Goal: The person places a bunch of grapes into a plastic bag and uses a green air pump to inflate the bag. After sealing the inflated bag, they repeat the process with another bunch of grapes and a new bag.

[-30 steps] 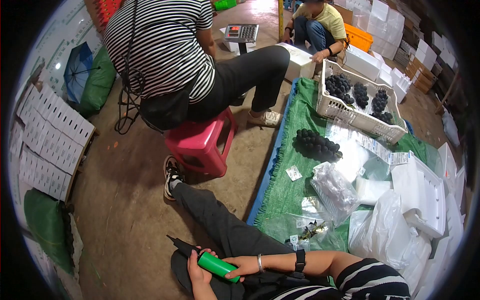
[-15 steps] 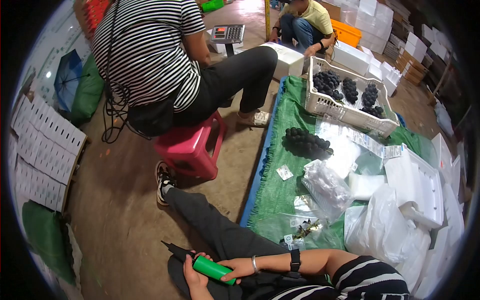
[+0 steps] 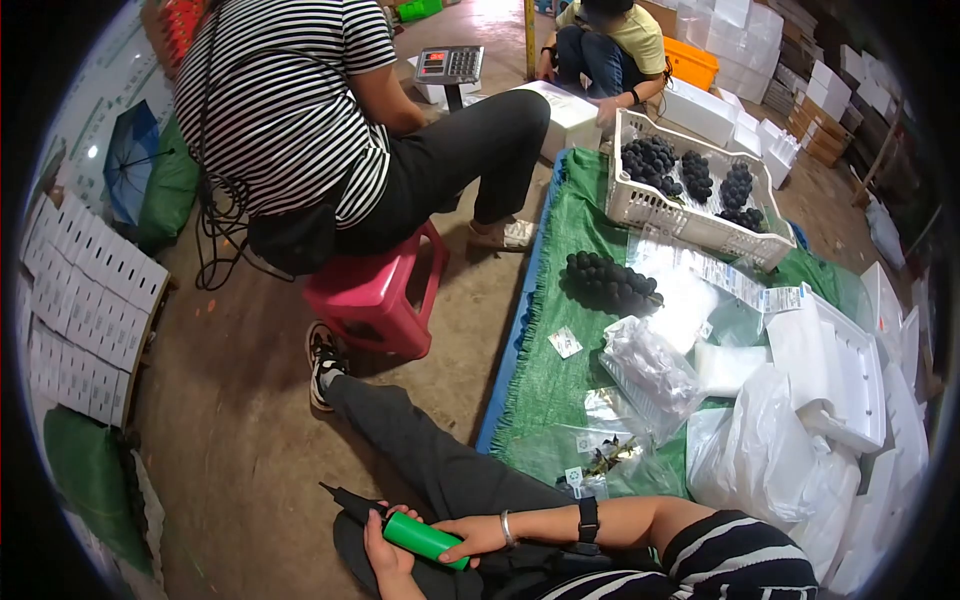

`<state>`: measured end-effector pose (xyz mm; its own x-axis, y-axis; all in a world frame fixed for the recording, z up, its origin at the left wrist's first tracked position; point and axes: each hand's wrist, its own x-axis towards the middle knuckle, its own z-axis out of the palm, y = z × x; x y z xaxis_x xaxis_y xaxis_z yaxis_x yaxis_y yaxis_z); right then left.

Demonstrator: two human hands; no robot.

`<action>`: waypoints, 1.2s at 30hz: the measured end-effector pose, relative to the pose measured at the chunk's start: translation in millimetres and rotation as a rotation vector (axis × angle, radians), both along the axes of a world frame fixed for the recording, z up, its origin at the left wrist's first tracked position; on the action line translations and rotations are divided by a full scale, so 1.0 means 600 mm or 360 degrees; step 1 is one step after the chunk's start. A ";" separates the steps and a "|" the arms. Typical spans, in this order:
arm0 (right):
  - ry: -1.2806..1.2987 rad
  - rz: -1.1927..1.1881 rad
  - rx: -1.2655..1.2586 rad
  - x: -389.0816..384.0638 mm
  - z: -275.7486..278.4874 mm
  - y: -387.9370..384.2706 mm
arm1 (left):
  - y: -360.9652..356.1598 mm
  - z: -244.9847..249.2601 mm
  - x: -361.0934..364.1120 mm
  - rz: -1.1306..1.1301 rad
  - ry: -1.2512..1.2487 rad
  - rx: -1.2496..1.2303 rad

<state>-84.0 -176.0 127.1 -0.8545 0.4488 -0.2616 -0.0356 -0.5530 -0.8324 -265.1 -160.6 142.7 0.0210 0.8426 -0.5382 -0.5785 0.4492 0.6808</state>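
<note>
Evidently, both hands grip the green cylindrical tool with a black tapered nozzle [image 3: 424, 537]: the left hand [image 3: 388, 548] wraps its nozzle end, the right hand [image 3: 474, 537] its opposite end. It sits above the lap, beyond the left edge of the green woven mat [image 3: 540, 385]. A dark grape bunch [image 3: 612, 283] lies near that edge; a white slatted plastic crate of grapes [image 3: 690, 222] stands at the far right corner.

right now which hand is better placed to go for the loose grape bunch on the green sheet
Right, I'd say: the right hand is nearer the grape bunch, the left hand farther off. Both hold the green tool, so the right must let go first.
</note>
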 end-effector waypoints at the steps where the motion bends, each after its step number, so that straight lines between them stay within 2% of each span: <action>1: 0.0011 -0.0013 0.0007 0.000 0.000 0.001 | 0.000 -0.001 0.000 0.0001 -0.0004 0.0000; 6: 0.0046 -0.0020 -0.0036 0.001 -0.002 0.002 | 0.000 0.004 0.005 0.0057 -0.0022 -0.0005; 9: -0.0105 0.0036 0.0045 -0.004 -0.006 0.003 | 0.001 0.000 0.005 0.0091 -0.0042 0.0007; 11: -0.0191 -0.0482 0.0451 -0.020 -0.024 -0.005 | 0.000 -0.001 0.002 0.0081 -0.0039 0.0029; 14: -0.0290 -0.0390 0.0245 -0.012 -0.003 0.000 | 0.000 0.008 0.005 0.0042 0.0009 0.0064; 15: -0.0294 -0.0394 0.0247 -0.015 0.001 -0.002 | 0.000 0.014 0.008 0.0065 -0.0092 0.0033; 17: -0.0262 -0.0531 0.0378 -0.026 0.004 -0.006 | 0.002 0.022 0.015 0.0086 -0.0195 0.0003; 21: -0.0270 -0.0635 0.0446 -0.047 -0.006 -0.001 | 0.000 -0.007 0.000 0.0031 -0.0009 0.0065; 23: -0.0196 -0.0805 0.0649 -0.064 -0.014 0.004 | 0.001 -0.009 -0.003 0.0022 0.0060 0.0095; 26: -0.0268 -0.0596 0.0498 -0.050 0.022 0.017 | 0.000 -0.006 -0.005 -0.0035 0.0186 0.0059; 36: -0.0285 -0.0626 0.0499 -0.041 0.023 0.018 | -0.001 0.009 0.005 -0.0113 0.0229 0.0083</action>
